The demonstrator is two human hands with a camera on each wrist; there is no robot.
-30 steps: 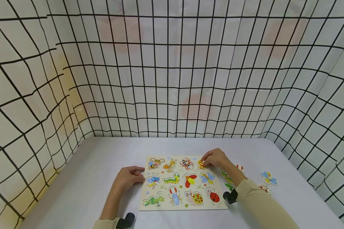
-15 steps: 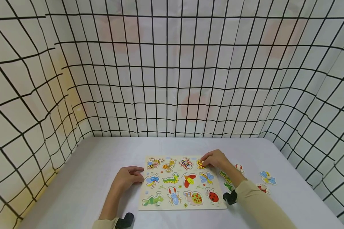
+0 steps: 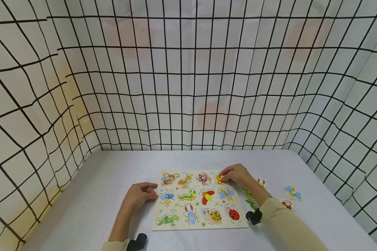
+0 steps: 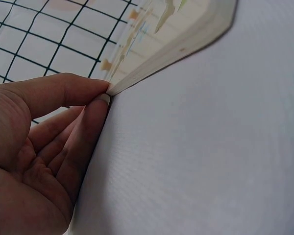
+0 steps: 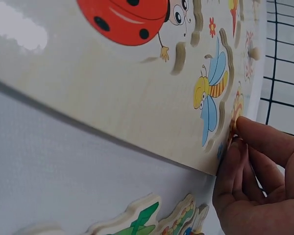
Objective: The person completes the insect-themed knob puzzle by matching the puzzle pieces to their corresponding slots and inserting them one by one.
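A wooden insect peg puzzle board lies flat on the white table. My right hand pinches the small knob of a yellow puzzle piece at the board's top right corner. The fingers partly cover that piece, and its full outline is hidden. In the right wrist view the hand bends over the same corner, near a printed dragonfly recess. Thumb and forefinger of my left hand touch the board's left edge, spaced apart along it. The left wrist view shows those fingertips against the board edge.
Right of the board lie loose pieces: a blue-winged dragonfly, a red ladybird and green ones partly under the right forearm. A spider piece with a knob sits in the top row. Black-gridded white cloth walls surround the table.
The whole view has shifted slightly. Both hands stay in place, the right still at the yellow puzzle piece and the left at the board's edge.
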